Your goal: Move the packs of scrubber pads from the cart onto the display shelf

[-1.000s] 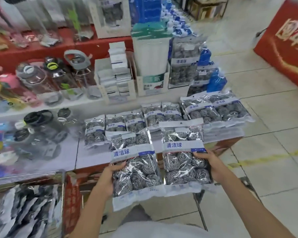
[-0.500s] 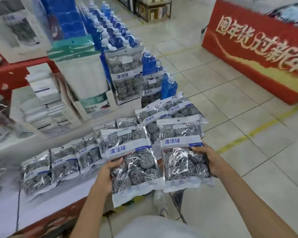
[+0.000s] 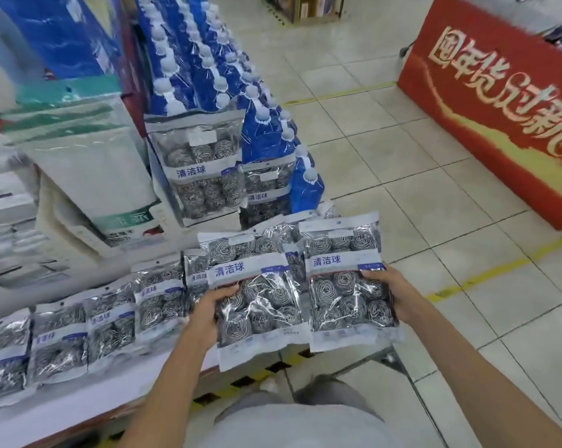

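Scrubber pad packs are laid in an overlapping row (image 3: pixel 111 321) along the white display shelf (image 3: pixel 62 412) at lower left of the frame; about five are counted there. Two more packs are held side by side at centre: the left pack (image 3: pixel 257 299) is gripped at its left edge by the left hand (image 3: pixel 208 313), the right pack (image 3: pixel 349 279) at its right edge by the right hand (image 3: pixel 394 294). Two further packs (image 3: pixel 202 169) are stood upright above them, beside blue bottles (image 3: pixel 215 69). A red banner (image 3: pixel 499 101) is seen at upper right.
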### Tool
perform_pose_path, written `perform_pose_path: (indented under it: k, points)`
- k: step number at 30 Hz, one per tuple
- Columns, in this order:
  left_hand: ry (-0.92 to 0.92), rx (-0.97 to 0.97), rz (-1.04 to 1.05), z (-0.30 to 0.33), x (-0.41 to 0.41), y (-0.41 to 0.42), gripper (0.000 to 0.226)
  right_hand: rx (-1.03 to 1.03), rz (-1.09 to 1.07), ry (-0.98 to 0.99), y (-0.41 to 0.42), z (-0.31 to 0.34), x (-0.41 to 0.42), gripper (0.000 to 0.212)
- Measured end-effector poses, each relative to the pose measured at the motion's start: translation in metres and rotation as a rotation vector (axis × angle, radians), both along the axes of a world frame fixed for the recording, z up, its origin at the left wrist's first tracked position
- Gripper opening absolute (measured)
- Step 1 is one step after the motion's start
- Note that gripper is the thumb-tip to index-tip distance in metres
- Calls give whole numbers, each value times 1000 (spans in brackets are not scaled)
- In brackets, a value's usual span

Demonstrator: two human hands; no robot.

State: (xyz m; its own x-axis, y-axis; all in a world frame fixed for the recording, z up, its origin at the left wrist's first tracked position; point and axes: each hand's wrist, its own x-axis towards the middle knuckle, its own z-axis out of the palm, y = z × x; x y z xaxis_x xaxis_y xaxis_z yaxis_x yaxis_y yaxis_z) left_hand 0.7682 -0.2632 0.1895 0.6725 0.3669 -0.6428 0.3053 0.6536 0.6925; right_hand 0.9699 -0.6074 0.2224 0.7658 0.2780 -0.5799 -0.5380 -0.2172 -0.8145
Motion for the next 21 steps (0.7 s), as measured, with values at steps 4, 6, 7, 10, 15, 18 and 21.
perform_pose_path:
  k: [4,6,7,10,15,18,21]
  points:
    - [28,11,28,-8,39,-6,92,11,31,14,6,-11,51,50]
    - [88,7,10,-13,52,-12,90,-6,86,33,9,-19,73,59]
    - [115,0,6,-13,58,-15,86,-12,115,43,10,-23,84,58]
    - [164,13,30,-10,77,-30,67,-44,168,57,14,-36,118,39]
    - [256,32,54,-12,98,-51,54,-124,267,60,23,-64,157,39]
    - [302,26,88,-20,107,-55,66,-154,301,59,34,-76,172,38]
    - [330,39,100,-31,119,-46,58,-186,330,52,49,-84,183,41]
